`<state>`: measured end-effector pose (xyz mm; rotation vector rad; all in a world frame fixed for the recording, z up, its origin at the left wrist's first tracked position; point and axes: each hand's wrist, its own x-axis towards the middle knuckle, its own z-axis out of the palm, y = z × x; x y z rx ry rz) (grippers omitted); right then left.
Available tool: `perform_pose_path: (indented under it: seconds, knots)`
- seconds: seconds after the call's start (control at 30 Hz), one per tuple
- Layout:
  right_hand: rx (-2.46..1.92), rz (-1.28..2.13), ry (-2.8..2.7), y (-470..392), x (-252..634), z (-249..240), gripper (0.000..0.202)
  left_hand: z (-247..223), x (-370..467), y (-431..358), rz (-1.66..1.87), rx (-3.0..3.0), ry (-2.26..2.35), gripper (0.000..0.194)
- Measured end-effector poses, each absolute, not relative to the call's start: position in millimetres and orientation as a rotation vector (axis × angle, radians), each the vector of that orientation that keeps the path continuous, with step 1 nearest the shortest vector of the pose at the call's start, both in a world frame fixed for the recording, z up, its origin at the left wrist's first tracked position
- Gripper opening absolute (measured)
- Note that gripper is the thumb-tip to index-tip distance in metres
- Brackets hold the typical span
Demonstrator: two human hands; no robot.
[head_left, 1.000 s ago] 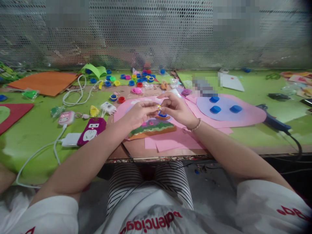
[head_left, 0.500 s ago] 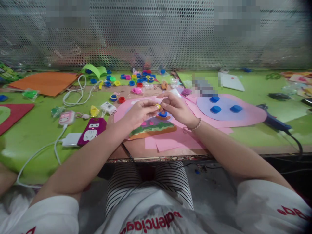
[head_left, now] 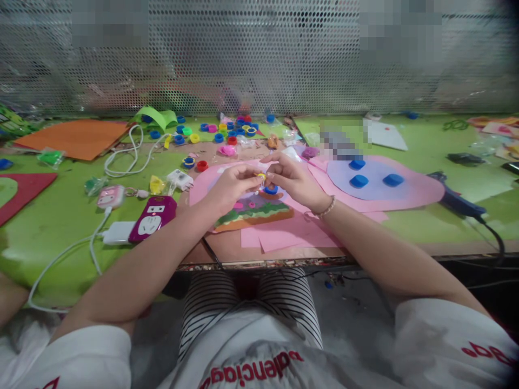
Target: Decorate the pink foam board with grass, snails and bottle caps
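Both hands meet over a pink sheet that carries a coloured picture [head_left: 255, 215]. My left hand [head_left: 233, 189] pinches a small yellow piece [head_left: 261, 176] between thumb and fingers. From the other side my right hand [head_left: 294, 183], with a beaded bracelet at its wrist, closes its fingertips on the same piece. Its exact kind is too small to make out. Just beneath the fingers a blue bottle cap [head_left: 271, 189] rests on the picture, partly covered by them. To the right, several blue caps [head_left: 359, 181] sit on a lilac oval on pink paper [head_left: 417, 189].
Loose coloured caps [head_left: 231, 126] lie scattered at the back, below a perforated metal panel [head_left: 251, 65]. On the left are a purple power strip [head_left: 154, 219], white cables [head_left: 121, 173] and orange sheets [head_left: 73, 138]. A dark corded tool [head_left: 462, 202] lies right. Another person's arm [head_left: 14, 297] shows far left.
Both hands stay in place, with slight finger movement around the yellow piece. The rest of the table looks the same.
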<state>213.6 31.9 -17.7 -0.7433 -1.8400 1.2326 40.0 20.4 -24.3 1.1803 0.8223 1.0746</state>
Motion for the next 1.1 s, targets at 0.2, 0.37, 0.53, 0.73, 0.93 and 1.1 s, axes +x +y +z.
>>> perform_pose_path:
  seconds: [0.2, 0.37, 0.53, 0.73, 0.93, 1.1]
  knots:
    - [-0.761, 1.219, -1.844, 31.1, 213.1, -16.7, 0.031, -27.2, 38.8, 22.3, 1.07, 1.228, 0.815, 0.015]
    - [-0.726, 1.217, -1.841, 29.9, 213.0, -15.8, 0.03, -28.4, 38.9, 22.6, 1.075, 1.236, 0.82, 0.013]
    - [-0.719, 1.208, -1.855, 30.2, 213.6, -15.8, 0.028, -28.7, 38.9, 22.9, 1.071, 1.232, 0.808, 0.015]
    - [-0.811, 1.143, -1.852, 32.1, 214.8, -16.3, 0.024, -27.8, 39.0, 23.1, 1.074, 1.22, 0.819, 0.014]
    - [-0.875, 0.932, -1.927, 35.0, 215.5, -16.6, 0.027, -23.1, 40.8, 19.4, 1.094, 1.271, 0.874, 0.011]
    - [-0.94, 0.836, -1.965, 34.7, 215.4, -16.7, 0.026, -20.3, 41.0, 17.8, 1.113, 1.338, 0.929, 0.011]
